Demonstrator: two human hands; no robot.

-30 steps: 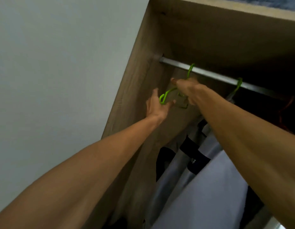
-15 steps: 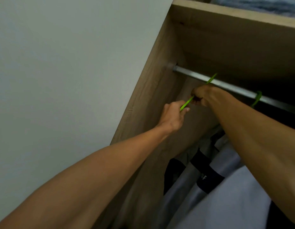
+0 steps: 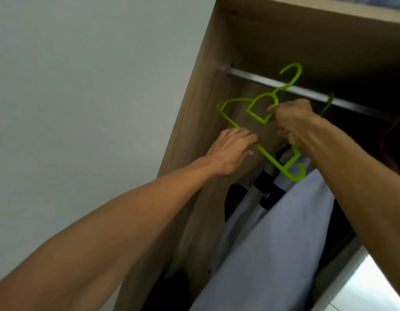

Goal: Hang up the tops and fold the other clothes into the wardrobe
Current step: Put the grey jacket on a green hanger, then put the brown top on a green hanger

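An empty bright green hanger [image 3: 257,113] is off the metal rail [image 3: 306,93], turned flat toward me inside the wooden wardrobe [image 3: 194,122]. My right hand [image 3: 293,122] grips the hanger near its neck. Lower on the left, my left hand [image 3: 230,149] has its fingers curled over the hanger's bottom bar. A second green hanger's hook [image 3: 328,104] sits on the rail just right of my right hand. Below hang a pale lilac top [image 3: 273,243] and a light top with dark bands [image 3: 268,191].
A plain white wall [image 3: 82,108] runs along the wardrobe's left side panel. A wooden shelf board [image 3: 306,23] lies above the rail. Dark clothes [image 3: 385,140] hang at the far right. A pale floor strip [image 3: 362,288] shows at the bottom right.
The green hanger has come off the rail and turned from edge-on to flat toward me. My left hand has shifted from its end to its bottom bar.
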